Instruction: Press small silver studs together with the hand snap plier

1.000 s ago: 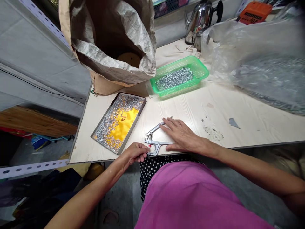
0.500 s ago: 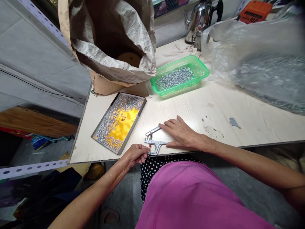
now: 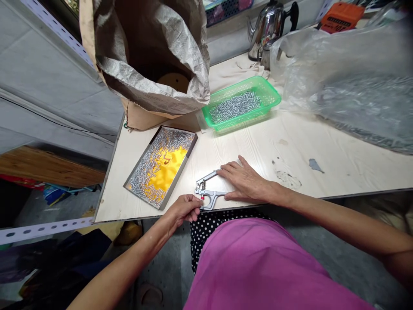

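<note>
A small metal hand press (image 3: 208, 191) lies near the front edge of the pale wooden table (image 3: 338, 163). My right hand (image 3: 243, 181) rests on its two handles with the fingers laid over them. My left hand (image 3: 183, 209) is at the jaw end of the press, fingers pinched together on something too small to make out. To the left lies a flat metal tray (image 3: 161, 165) with a yellow bottom, holding several small silver pins. Further back stands a green plastic basket (image 3: 240, 103) full of the same pins.
A large open paper sack (image 3: 148, 60) stands at the table's back left. A big clear plastic bag (image 3: 348, 82) of metal parts fills the right side. A steel kettle (image 3: 271, 26) and an orange case (image 3: 342, 15) stand at the back.
My right hand has drawn in slightly and pressed the handles of the press closer together. The left hand stays pinched at the jaw.
</note>
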`<state>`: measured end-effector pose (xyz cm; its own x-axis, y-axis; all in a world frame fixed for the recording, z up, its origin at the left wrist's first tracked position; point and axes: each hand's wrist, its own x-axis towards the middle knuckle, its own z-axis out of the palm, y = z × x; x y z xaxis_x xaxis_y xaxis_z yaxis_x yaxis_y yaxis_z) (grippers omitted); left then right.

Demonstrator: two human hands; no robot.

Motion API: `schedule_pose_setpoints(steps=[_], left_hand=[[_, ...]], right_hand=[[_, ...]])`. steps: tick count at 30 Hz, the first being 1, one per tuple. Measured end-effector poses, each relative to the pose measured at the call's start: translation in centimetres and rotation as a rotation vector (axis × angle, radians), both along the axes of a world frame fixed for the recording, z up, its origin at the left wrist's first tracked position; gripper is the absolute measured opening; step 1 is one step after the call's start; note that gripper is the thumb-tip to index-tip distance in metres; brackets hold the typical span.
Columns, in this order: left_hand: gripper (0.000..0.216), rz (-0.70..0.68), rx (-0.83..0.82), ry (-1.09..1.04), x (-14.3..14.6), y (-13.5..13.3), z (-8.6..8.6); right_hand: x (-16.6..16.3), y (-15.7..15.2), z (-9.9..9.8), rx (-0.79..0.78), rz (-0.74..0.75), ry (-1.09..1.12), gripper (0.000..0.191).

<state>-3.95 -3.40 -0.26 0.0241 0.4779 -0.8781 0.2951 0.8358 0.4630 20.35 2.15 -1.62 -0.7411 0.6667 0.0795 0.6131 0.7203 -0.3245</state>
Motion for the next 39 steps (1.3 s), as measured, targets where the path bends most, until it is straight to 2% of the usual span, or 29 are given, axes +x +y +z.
schedule_pose_setpoints(steps=[5,8,10,13,15,17,20,23,25,28,30,33,35,39], left_hand=[[0.031,-0.010,0.011,0.006,0.0,-0.2,0.1],[0.026,-0.115,0.098,0.135,0.2,-1.0,0.4],[0.021,-0.268,0.331,0.364,0.5,-1.6,0.7],[0.015,-0.557,0.816,0.644,1.6,-1.9,0.8],[0.029,-0.731,1.047,0.672,2.6,-1.1,0.6],[0.047,-0.877,1.168,0.637,3.6,0.3,0.2],[0.056,-1.073,1.164,0.549,4.4,2.3,-0.1],[0.062,-1.175,1.120,0.537,4.4,3.2,-0.1],[0.068,-1.190,1.102,0.573,4.5,3.3,0.0],[0.068,-1.195,1.091,0.583,5.1,3.3,0.2],[0.060,-1.199,1.108,0.538,5.7,3.6,0.3],[0.036,-1.238,1.123,0.456,6.4,4.1,0.1],[0.026,-1.271,1.131,0.460,6.6,4.3,-0.2],[0.027,-1.304,1.158,0.539,6.6,4.3,-0.8]], right_hand=[[-0.2,-0.2,0.1,-0.013,-0.006,0.007,0.057],[-0.2,-0.5,0.0,-0.031,0.012,0.049,0.043],[-0.3,-0.7,-0.2,-0.035,0.022,0.077,0.038],[-0.5,-1.0,-0.7,-0.020,0.015,0.101,0.042],[-0.6,-1.1,-1.0,-0.012,0.002,0.120,0.046],[-0.6,-1.2,-1.3,-0.013,-0.010,0.138,0.051],[0.0,-1.5,-1.5,-0.019,-0.026,0.150,0.072],[1.1,-1.8,-1.1,-0.039,-0.077,0.108,0.089],[1.7,-1.9,-0.5,-0.071,-0.122,0.063,0.079],[2.1,-2.2,0.3,-0.105,-0.112,0.053,0.051],[2.1,-2.4,0.6,-0.106,-0.086,0.072,0.035],[1.9,-2.5,0.5,-0.108,-0.085,0.093,0.017],[1.8,-2.4,0.2,-0.109,-0.093,0.095,0.010],[1.7,-2.1,-0.3,-0.085,-0.108,0.073,0.009]])
